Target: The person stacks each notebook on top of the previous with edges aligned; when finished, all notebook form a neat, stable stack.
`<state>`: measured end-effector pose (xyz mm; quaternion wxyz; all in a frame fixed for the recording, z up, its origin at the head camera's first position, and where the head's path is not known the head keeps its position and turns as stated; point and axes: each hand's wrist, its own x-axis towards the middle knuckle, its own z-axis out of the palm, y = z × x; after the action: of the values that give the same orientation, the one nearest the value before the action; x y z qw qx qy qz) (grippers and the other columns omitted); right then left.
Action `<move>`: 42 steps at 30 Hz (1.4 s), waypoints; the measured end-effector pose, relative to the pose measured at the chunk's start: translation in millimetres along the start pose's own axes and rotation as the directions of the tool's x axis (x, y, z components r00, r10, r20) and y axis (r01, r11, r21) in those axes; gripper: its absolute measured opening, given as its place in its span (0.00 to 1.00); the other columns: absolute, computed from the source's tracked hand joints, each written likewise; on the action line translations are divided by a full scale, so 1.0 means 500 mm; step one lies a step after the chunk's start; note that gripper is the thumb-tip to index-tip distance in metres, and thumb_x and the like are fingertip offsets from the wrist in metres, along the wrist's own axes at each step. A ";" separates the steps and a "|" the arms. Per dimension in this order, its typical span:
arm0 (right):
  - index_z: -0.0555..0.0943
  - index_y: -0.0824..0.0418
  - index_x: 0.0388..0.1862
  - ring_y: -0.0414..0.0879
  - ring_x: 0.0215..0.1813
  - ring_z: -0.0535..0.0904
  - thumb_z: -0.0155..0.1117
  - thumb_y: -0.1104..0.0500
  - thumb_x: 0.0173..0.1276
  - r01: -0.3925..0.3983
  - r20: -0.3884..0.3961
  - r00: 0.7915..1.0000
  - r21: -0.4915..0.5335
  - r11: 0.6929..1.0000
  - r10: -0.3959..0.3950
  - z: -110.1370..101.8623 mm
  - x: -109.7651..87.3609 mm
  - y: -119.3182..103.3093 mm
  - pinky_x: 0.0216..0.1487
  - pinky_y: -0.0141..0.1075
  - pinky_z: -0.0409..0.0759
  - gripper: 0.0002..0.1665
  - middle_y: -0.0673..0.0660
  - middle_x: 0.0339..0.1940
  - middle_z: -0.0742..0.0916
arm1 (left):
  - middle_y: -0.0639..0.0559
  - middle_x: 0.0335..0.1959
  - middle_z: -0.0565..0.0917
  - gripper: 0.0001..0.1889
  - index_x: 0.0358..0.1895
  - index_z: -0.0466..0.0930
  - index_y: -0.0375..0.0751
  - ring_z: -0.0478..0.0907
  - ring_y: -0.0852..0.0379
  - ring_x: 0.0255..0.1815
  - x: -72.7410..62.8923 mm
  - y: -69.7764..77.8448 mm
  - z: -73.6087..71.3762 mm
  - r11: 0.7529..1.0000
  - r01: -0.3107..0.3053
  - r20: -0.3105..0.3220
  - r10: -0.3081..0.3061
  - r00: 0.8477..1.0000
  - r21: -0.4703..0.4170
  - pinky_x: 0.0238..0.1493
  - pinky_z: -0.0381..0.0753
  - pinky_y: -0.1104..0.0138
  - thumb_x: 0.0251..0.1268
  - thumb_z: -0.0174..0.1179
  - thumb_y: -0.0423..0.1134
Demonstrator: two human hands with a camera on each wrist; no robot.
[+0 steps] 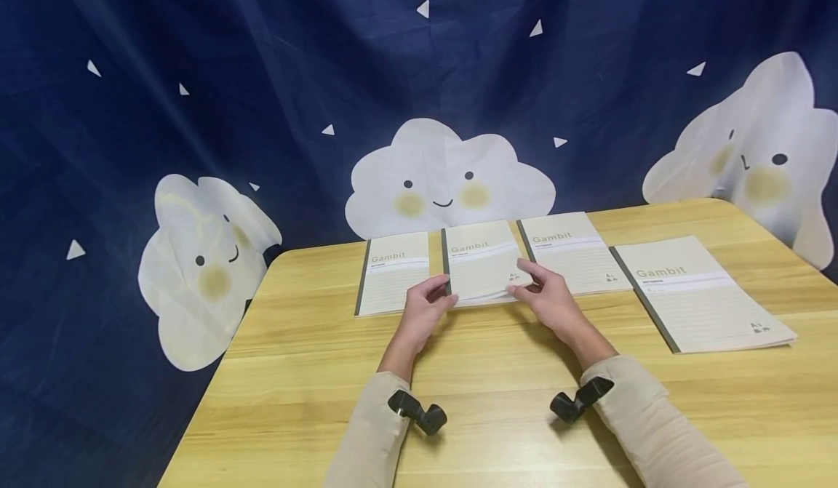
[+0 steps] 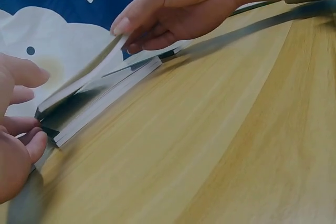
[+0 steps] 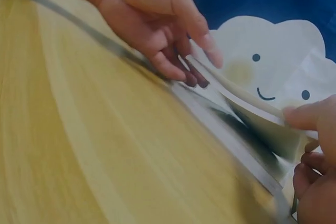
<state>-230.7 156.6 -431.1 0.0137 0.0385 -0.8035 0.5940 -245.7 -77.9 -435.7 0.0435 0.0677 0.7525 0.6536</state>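
Observation:
Near the table's back edge, my two hands hold a cream Gambit notebook (image 1: pixel 483 262) with a dark spine by its near corners. My left hand (image 1: pixel 427 312) is at the spine-side corner, with fingertips under it in the right wrist view. On the opposite corner, my right hand (image 1: pixel 546 295) pinches with the thumb on the cover. The near edge of this notebook is raised and bowed. Beneath it lies another notebook (image 2: pixel 107 100), its pale page edge flat on the table in the left wrist view and a dark gap between the two.
To the left lies a similar notebook (image 1: pixel 393 273), partly behind my left hand. Another notebook (image 1: pixel 569 252) lies just right of the held one, and a further notebook (image 1: pixel 703 295) sits farther right. Behind the wooden table (image 1: pixel 484 401) hangs a blue curtain (image 1: pixel 294 59) with cloud prints.

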 end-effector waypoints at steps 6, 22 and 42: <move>0.63 0.66 0.70 0.59 0.58 0.75 0.63 0.59 0.65 0.036 -0.007 0.999 -0.166 0.985 -0.038 0.005 -0.001 0.008 0.54 0.43 0.78 0.36 0.68 0.70 0.67 | 0.37 0.62 0.71 0.27 0.63 0.68 0.30 0.68 0.44 0.64 0.002 -0.003 0.002 0.999 -0.003 0.042 0.001 0.999 0.054 0.64 0.70 0.60 0.60 0.61 0.34; 0.69 0.68 0.64 0.63 0.62 0.72 0.65 0.57 0.63 0.092 -0.062 0.990 -0.396 0.914 -0.127 0.020 0.001 0.026 0.61 0.54 0.70 0.33 0.71 0.65 0.72 | 0.41 0.67 0.69 0.25 0.63 0.69 0.34 0.60 0.47 0.71 0.003 0.008 0.012 0.995 0.042 0.031 -0.044 0.999 0.086 0.72 0.56 0.55 0.73 0.41 0.47; 0.70 0.72 0.61 0.65 0.63 0.70 0.63 0.61 0.63 0.116 -0.068 0.985 -0.411 0.904 -0.158 0.030 0.010 0.030 0.63 0.55 0.69 0.29 0.72 0.61 0.74 | 0.41 0.74 0.55 0.34 0.65 0.68 0.37 0.48 0.49 0.76 0.013 0.004 0.015 0.994 0.095 0.035 -0.098 0.995 0.062 0.74 0.52 0.60 0.73 0.26 0.58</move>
<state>-236.5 146.5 -449.4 0.1033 0.0614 -0.9028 0.4130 -251.0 -69.0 -434.7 0.0871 0.0449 0.7733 0.6264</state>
